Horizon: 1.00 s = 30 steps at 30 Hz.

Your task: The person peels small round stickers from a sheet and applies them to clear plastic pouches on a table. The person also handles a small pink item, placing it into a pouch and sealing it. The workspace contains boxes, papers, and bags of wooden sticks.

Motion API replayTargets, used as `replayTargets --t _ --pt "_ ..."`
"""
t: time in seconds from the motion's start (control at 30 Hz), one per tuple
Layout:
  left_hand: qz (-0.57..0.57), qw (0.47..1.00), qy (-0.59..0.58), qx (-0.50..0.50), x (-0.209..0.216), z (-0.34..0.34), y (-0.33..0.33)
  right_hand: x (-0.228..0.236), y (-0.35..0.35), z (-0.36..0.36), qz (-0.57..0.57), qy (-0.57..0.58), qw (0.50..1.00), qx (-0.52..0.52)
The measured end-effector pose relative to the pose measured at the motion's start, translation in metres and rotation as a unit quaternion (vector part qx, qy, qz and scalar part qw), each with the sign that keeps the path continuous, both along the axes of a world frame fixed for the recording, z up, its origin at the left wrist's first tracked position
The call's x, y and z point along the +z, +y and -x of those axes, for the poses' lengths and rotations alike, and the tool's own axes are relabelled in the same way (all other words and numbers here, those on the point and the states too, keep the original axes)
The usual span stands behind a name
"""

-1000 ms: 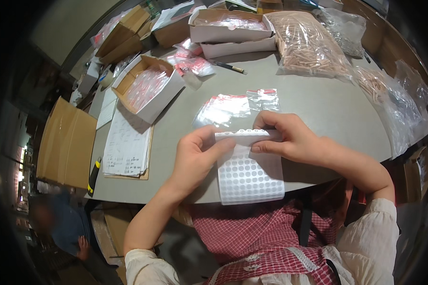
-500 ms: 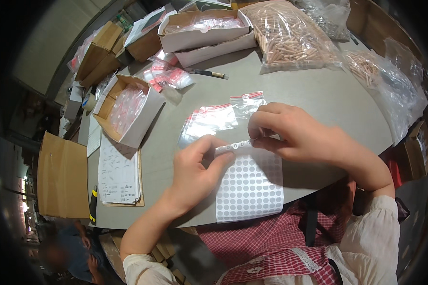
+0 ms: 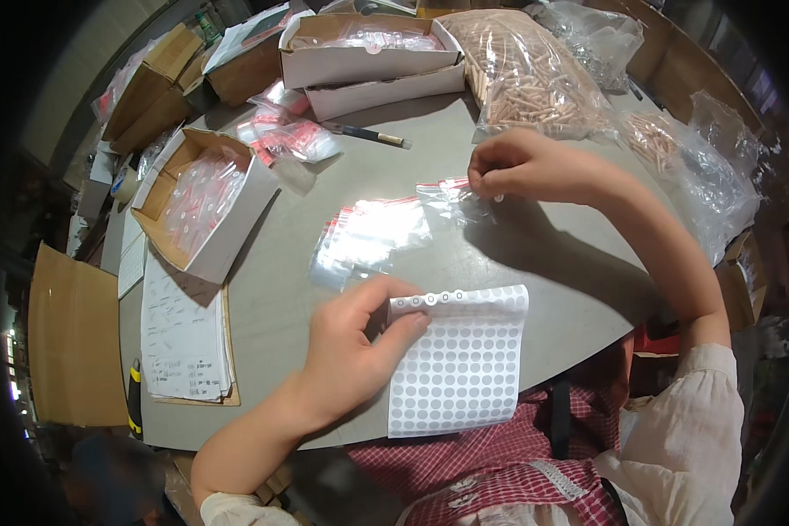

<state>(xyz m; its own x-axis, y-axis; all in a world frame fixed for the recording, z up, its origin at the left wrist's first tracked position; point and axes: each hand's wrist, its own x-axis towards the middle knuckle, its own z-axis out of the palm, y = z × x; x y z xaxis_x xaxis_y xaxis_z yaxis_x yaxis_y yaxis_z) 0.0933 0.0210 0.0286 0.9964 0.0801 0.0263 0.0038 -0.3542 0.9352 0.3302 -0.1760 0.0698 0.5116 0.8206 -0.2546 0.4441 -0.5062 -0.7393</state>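
Note:
My left hand (image 3: 351, 337) pinches the upper left edge of a white sheet of round grey stickers (image 3: 456, 368) between thumb and fingers. Along the sheet's folded-over top edge runs a row of small white printed stickers (image 3: 430, 299). My right hand (image 3: 522, 167) is closed in a pinch over a clear zip bag (image 3: 451, 200) with a red seal line. Just below its fingers shows a small white round sticker (image 3: 498, 197); what the fingertips themselves grip is hidden. More clear zip bags (image 3: 377, 232) lie fanned out between the hands.
A white box of filled bags (image 3: 254, 219) stands at left, above a clipboard with papers (image 3: 184, 342) and a yellow-black cutter (image 3: 135, 399). Behind are more white boxes (image 3: 368, 66), a pen (image 3: 373, 135) and a large bag of wooden dowels (image 3: 535, 79). Plastic bags (image 3: 693, 167) lie at right.
My right hand has left the sticker sheet's top edge and moved up to the zip bag. The left hand still holds the sheet, whose right side now shows. The view has shifted slightly.

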Motion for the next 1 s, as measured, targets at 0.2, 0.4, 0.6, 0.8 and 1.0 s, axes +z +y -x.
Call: replayTargets --t 0.2,0.4,0.6,0.8,1.0 --pt "-0.023 0.999 -0.037 -0.010 0.000 0.002 0.000 -0.020 0.003 -0.002 0.024 -0.204 0.978 0.036" --pt "-0.012 0.999 -0.040 -0.011 -0.003 0.003 -0.001 -0.010 -0.040 -0.028 0.120 -0.075 0.984 -0.111" --pt "0.049 0.998 -0.043 0.000 -0.017 0.000 0.002 -0.002 -0.050 -0.019 0.102 -0.022 0.984 -0.144" --pt "0.039 0.998 -0.048 -0.016 -0.015 -0.001 0.005 -0.004 -0.038 -0.026 0.110 0.016 0.991 -0.080" --pt "0.059 0.997 -0.047 -0.020 -0.017 0.000 0.005 -0.010 -0.042 -0.026 -0.001 0.065 0.993 -0.103"
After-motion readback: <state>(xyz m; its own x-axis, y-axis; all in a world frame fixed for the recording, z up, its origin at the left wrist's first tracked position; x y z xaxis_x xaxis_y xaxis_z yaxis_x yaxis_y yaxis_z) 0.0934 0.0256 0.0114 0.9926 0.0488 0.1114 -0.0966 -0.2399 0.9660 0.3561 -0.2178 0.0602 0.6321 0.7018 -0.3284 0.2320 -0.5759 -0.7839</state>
